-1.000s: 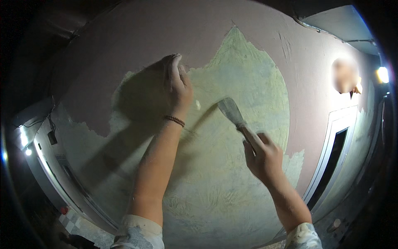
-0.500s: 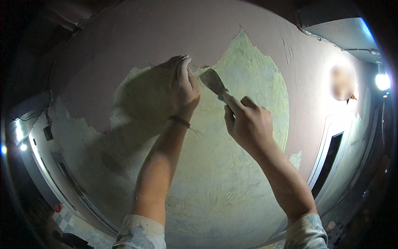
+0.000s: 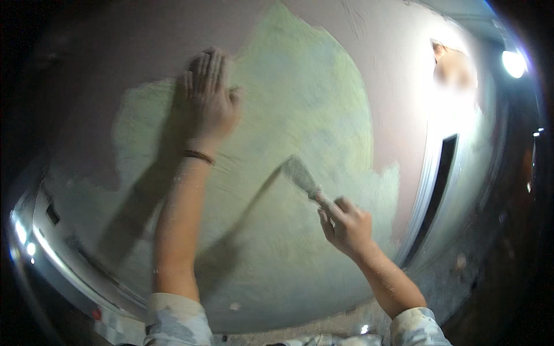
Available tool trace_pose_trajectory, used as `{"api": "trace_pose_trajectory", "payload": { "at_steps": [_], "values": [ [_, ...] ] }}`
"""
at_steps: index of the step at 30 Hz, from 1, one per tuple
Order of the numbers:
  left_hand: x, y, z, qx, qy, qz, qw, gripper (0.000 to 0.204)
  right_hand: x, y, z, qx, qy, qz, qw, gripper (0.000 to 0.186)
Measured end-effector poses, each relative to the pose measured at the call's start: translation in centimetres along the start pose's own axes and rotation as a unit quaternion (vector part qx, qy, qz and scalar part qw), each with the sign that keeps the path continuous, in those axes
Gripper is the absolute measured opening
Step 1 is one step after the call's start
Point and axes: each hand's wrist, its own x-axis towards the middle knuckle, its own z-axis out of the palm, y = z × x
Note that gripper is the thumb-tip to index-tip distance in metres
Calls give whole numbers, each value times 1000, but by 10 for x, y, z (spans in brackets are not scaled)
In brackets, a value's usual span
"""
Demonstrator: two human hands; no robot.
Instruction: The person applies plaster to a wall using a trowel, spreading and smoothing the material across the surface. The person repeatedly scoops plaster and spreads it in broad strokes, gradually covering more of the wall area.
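Observation:
My left hand is up at the ragged edge between the dull pinkish-mauve coating and the pale greenish bare patch of the wall. Its fingers point upward, stretched out and slightly smeared by motion. Whether anything lies under the palm is hidden. Lower and to the right, my right hand grips the handle of a putty knife. The broad, dusty blade points up and left over the greenish surface, its long shadow running down to the left. I cannot tell whether the blade tip touches the wall.
A narrow dark doorway with a pale frame stands at the right. Beyond it shines a bright lamp. More small lights glow at the far left. A small red object is low at the left.
My right hand has drawn the putty knife down, away from the coating's edge. My left hand has turned from edge-on to flatter, with its fingers up. The view has shifted and tilted.

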Motion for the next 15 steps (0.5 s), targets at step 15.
{"api": "trace_pose_trajectory", "payload": {
  "at_steps": [15],
  "values": [
    [-259,127,-38,-129,-98,28,986,65,-652,-160,-221,-223,-380,851,285,52]
  ]
}}
